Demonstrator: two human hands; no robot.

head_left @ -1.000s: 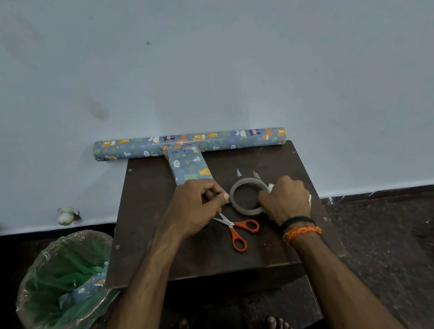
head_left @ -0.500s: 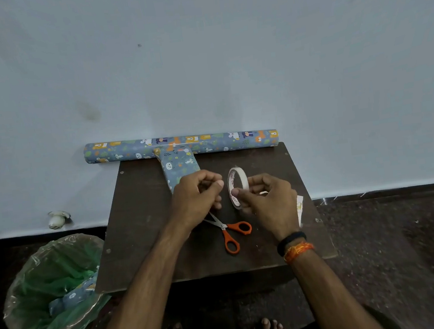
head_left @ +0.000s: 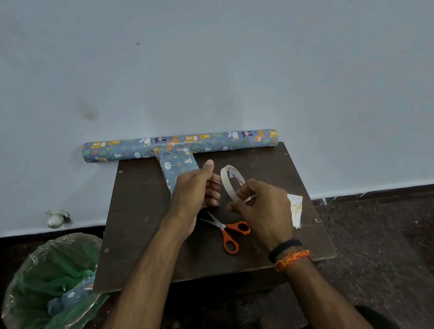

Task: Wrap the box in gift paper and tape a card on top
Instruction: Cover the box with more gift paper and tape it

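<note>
Head view: tape roll (head_left: 233, 182) upright between both hands' fingers (head_left: 241, 198).

Wrapped box, tape roll and card on the dark table

The box (head_left: 177, 169) — long, narrow, already in blue animal-print paper — lies flat, far end touching the paper roll (head_left: 179, 144). The tape roll (head_left: 233, 182) stands on edge, held up; the white card (head_left: 296, 209) lies partly hidden at the right.

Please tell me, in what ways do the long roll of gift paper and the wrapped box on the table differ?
The paper roll is a long round tube lying crosswise along the wall; the wrapped box is shorter and flat-sided, and it points toward the person. The paper roll lies wholly in view, while the left hand hides the wrapped box's near end. Both carry the same blue animal print.
</note>
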